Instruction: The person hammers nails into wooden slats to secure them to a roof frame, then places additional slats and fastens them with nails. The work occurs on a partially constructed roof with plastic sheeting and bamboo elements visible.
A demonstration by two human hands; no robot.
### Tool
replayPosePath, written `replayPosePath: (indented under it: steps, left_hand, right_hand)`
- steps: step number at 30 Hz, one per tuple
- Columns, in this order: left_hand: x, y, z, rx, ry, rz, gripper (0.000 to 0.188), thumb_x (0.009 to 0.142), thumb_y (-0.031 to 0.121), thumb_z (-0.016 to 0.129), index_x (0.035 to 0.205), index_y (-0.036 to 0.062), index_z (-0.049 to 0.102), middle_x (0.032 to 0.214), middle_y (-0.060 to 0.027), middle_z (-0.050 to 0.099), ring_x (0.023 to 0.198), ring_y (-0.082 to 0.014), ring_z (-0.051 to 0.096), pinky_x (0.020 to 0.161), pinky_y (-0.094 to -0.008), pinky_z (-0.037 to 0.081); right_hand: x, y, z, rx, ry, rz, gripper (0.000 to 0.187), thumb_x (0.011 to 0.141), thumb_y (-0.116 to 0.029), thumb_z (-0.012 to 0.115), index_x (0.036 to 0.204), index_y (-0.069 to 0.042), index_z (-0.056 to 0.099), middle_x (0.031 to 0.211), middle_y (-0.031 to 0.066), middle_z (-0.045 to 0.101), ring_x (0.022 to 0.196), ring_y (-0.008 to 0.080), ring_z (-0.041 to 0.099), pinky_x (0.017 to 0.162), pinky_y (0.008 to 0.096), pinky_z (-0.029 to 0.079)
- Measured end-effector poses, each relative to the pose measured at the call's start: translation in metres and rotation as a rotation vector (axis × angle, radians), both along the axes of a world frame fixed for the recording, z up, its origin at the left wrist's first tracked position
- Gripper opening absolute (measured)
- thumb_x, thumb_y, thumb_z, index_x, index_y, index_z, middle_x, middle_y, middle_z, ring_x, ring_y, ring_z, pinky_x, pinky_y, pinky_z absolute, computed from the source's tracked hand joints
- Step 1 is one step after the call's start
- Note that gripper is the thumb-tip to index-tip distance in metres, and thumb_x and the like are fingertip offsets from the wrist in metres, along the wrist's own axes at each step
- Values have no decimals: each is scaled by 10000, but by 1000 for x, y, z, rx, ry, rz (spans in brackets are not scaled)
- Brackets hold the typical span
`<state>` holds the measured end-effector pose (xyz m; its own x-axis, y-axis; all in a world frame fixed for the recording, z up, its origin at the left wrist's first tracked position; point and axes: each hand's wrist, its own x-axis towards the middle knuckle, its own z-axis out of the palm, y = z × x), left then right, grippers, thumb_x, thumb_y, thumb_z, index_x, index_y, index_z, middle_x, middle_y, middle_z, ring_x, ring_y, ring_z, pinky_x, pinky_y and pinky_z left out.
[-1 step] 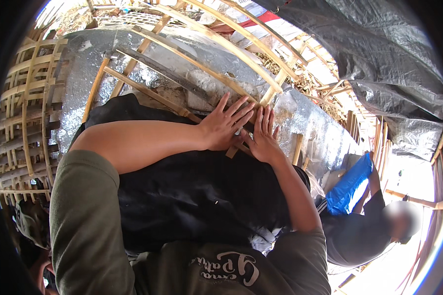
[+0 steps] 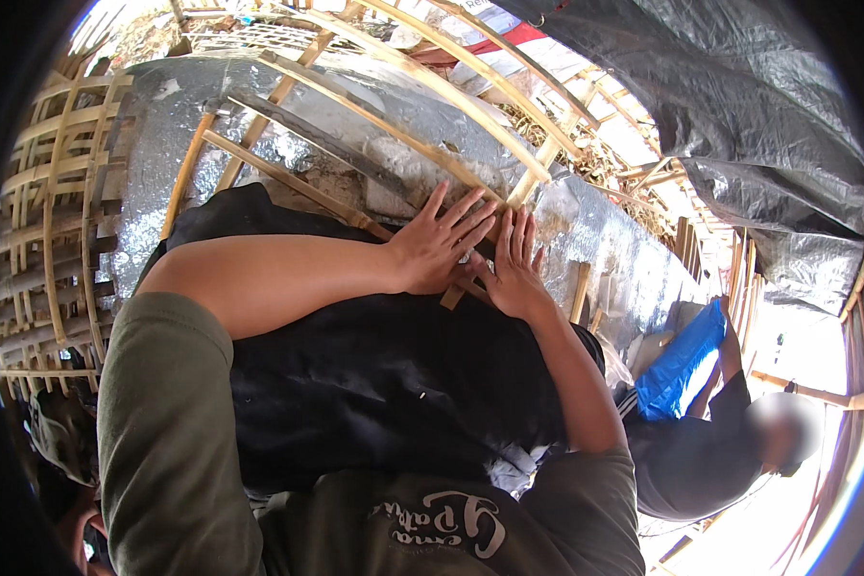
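My left hand point(image 2: 439, 245) lies flat with fingers spread on the upper edge of a black plastic sheet point(image 2: 374, 374), over thin bamboo strips point(image 2: 288, 178). My right hand point(image 2: 516, 267) rests beside it, palm down, fingers together, touching the same edge where a bamboo strip end pokes out. Both forearms reach across the black sheet, which covers a curved bamboo frame. Beyond the hands, silver foil sheeting point(image 2: 355, 125) lies under the crossing strips. Neither hand grips anything.
A woven bamboo lattice point(image 2: 48, 240) curves down the left side. A grey tarpaulin point(image 2: 739, 106) hangs at the upper right. Another person in a dark shirt point(image 2: 710, 451) sits at the lower right holding a blue sheet point(image 2: 682, 360).
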<state>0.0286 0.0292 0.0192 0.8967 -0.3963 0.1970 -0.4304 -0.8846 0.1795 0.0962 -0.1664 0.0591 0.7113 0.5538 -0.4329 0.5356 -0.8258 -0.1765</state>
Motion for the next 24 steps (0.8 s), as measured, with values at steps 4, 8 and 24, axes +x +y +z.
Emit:
replayPosePath:
  steps: [4, 8, 24]
  left_hand:
    - [1, 5, 0, -149, -12, -22, 700, 1035, 385, 442, 1568, -34, 268, 1662, -194, 234, 1559, -354, 163, 1209, -617, 171]
    - [0, 11, 7, -255, 3, -59, 670, 1025, 282, 476, 1562, -47, 245, 1641, -215, 267, 1548, -348, 203, 1211, -575, 191]
    - [-1, 24, 16, -503, -46, -304, 572, 1024, 290, 473, 1508, -3, 391, 1589, -170, 372, 1491, -349, 327, 1186, -558, 258]
  right_hand:
    - [1, 0, 0, -2, 18, -20, 975, 1002, -709, 304, 1626, -44, -41, 1693, 226, -102, 1556, 415, -131, 1185, 711, 62]
    - [2, 1, 5, -3, 54, -15, 1019, 985, -734, 327, 1623, -43, -64, 1689, 233, -113, 1554, 409, -145, 1187, 706, 56]
    - [1, 5, 9, -121, 21, 78, 1345, 791, -763, 676, 1615, -40, -103, 1677, 248, -156, 1542, 449, -155, 1179, 720, 90]
